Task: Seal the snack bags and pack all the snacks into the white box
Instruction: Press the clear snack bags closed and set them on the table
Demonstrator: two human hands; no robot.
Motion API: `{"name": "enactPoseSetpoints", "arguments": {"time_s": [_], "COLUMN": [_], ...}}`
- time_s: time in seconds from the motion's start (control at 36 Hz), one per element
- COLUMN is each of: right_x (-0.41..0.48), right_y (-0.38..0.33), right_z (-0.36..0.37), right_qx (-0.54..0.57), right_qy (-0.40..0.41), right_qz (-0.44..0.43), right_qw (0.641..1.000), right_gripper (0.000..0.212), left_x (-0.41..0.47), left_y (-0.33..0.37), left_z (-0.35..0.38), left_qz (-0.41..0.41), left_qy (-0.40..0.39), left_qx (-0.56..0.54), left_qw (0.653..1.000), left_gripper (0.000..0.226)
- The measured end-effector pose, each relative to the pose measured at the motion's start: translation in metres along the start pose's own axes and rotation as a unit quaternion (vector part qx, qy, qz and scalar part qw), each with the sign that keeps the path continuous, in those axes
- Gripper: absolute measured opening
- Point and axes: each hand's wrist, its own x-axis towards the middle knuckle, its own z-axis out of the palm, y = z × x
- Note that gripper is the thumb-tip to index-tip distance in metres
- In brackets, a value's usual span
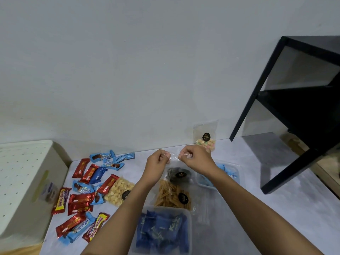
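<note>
"beng-beng" in red letters on two yellow-banded snack bar wrappers (59, 202), left side

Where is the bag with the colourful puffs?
In the head view, the colourful puff bag leans on the wall at the back, just behind the right hand and left of the black shelf.

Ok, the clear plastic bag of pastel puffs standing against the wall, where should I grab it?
Probably pinch the empty flat top of the clear plastic bag of pastel puffs, coming from the front and above. It leans upright on the wall, puffs settled at the bottom, so the top is free.
</note>
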Motion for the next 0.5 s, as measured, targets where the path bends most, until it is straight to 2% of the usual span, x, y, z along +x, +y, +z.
{"name": "enactPoseSetpoints", "arguments": {"time_s": [0.25,0.5], "right_x": [0.004,0.006], "right_y": [-0.004,-0.003], "right_z": [0.003,0.003], "right_qx": [-0.015,0.015], "right_qy": [0.027,0.011], "right_qz": [0.002,0.002], "right_qw": [1.0,1.0], "right_gripper": [0.01,0.016], "left_x": [-0.001,-0.001], "left_y": [0.006,0.009], "left_z": [0.01,0.007], "left_qz": [-0.008,-0.004], "left_qy": [0.008,0.002], "left_qx": [0.033,0.032], "left_qw": [0.999,0.999], "left_gripper": [0.015,0.016]}}
